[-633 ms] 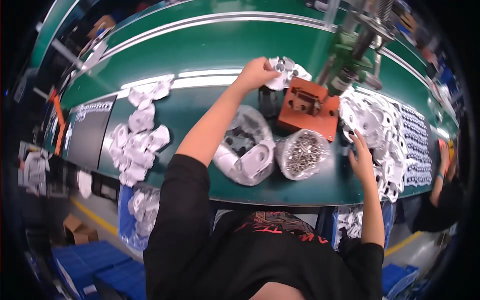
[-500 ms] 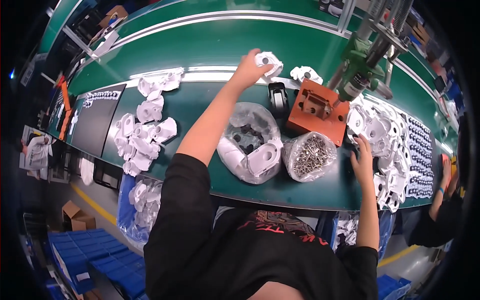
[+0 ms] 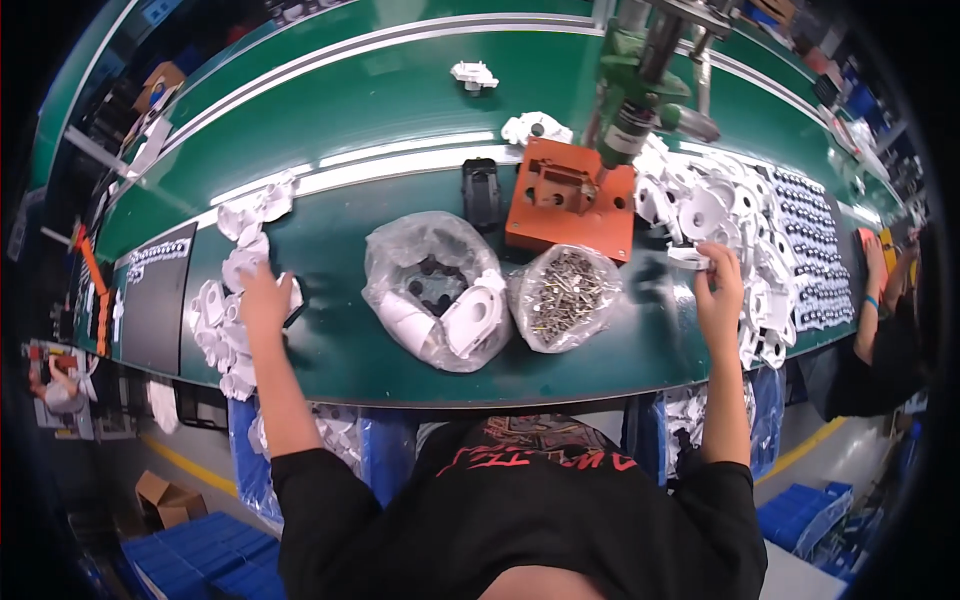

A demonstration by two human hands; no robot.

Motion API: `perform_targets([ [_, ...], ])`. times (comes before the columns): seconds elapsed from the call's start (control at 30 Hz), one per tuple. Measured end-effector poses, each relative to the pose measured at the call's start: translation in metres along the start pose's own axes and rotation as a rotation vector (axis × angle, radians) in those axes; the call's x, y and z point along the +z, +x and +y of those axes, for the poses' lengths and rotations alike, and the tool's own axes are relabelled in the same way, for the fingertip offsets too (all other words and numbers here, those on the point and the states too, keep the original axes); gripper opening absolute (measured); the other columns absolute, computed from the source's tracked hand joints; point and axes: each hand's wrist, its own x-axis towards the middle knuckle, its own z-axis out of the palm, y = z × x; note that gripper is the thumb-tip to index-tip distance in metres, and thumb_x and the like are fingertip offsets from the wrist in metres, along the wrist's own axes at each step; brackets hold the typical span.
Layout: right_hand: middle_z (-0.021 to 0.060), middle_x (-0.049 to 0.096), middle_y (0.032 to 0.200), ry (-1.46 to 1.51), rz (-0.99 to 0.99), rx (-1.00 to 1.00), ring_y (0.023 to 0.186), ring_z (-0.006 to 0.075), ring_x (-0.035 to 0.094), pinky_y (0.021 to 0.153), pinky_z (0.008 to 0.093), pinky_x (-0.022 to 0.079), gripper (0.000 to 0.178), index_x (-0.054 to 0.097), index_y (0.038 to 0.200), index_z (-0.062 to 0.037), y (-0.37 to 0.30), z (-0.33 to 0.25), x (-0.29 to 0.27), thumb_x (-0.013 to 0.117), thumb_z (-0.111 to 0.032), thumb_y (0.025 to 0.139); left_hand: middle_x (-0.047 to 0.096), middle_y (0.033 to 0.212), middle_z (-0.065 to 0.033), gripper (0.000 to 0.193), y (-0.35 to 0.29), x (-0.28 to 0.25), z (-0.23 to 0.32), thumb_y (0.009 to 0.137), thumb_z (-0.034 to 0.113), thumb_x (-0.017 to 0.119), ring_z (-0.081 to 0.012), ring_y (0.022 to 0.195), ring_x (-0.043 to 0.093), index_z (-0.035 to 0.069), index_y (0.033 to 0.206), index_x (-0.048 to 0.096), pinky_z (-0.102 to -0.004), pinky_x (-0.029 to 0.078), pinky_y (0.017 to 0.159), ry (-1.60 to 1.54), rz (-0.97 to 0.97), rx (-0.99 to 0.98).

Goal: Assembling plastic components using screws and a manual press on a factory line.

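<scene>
My left hand (image 3: 264, 305) is over the pile of white plastic parts (image 3: 222, 335) on the left, its fingers closed around one white plastic housing (image 3: 293, 293); the fingertips are partly hidden. At the edge of the larger right-hand pile (image 3: 705, 208), my right hand (image 3: 722, 290) pinches a small white plastic part (image 3: 688, 257) between thumb and fingers. Between my arms stand a clear bag (image 3: 388, 250) holding black and white parts and a clear bag of metal screws or pins (image 3: 570, 298). A white assembly (image 3: 474, 75) lies on the green belt (image 3: 390, 90).
Behind the bags stands an orange fixture block (image 3: 570, 225) under a green press (image 3: 630, 110). A black part (image 3: 481, 192) lies left of it, a white part (image 3: 536, 128) behind. Trays of small parts (image 3: 815, 255) sit at the right, beside a co-worker's arm (image 3: 870, 300).
My left hand has let go of the white assembly at the belt and come back to the left pile. My right hand now grips a small white part. The view has shifted right.
</scene>
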Motion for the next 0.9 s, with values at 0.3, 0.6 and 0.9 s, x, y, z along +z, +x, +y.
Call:
perform_targets([
  [0.3, 0.0101, 0.062, 0.096, 0.358, 0.098, 0.171, 0.065, 0.0069, 0.053, 0.058, 0.0186, 0.044, 0.039, 0.041, 0.120, -0.0009, -0.003, -0.042, -0.016, 0.052, 0.005, 0.083, 0.056, 0.094, -0.0250, 0.017, -0.001, 0.032, -0.007, 0.086, 0.013, 0.050, -0.0413, 0.085, 0.056, 0.001, 0.096, 0.053, -0.0471, 0.045, 0.075, -0.150, -0.022, 0.082],
  [0.6, 0.0104, 0.062, 0.079, 0.996, -0.135, 0.260, 0.066, 0.0108, 0.055, 0.060, 0.0215, 0.043, 0.028, 0.053, 0.113, 0.0020, 0.000, -0.130, 0.026, 0.040, -0.015, 0.095, 0.051, 0.110, -0.0090, 0.011, -0.092, -0.048, 0.169, 0.081, -0.001, 0.053, -0.0124, 0.086, 0.053, 0.002, 0.091, 0.056, -0.0235, 0.044, 0.073, -1.793, -0.351, 0.715],
  [0.9, 0.0004, 0.058, 0.081, 0.937, -0.169, 0.305, 0.074, 0.0044, 0.055, 0.064, 0.0189, 0.045, 0.020, 0.052, 0.103, -0.0019, -0.006, -0.168, 0.053, 0.041, -0.017, 0.097, 0.042, 0.108, -0.0098, 0.010, -0.158, -0.048, 0.235, 0.082, 0.003, 0.059, -0.0159, 0.097, 0.045, 0.005, 0.091, 0.053, -0.0289, 0.038, 0.086, -2.030, -0.317, 0.858],
])
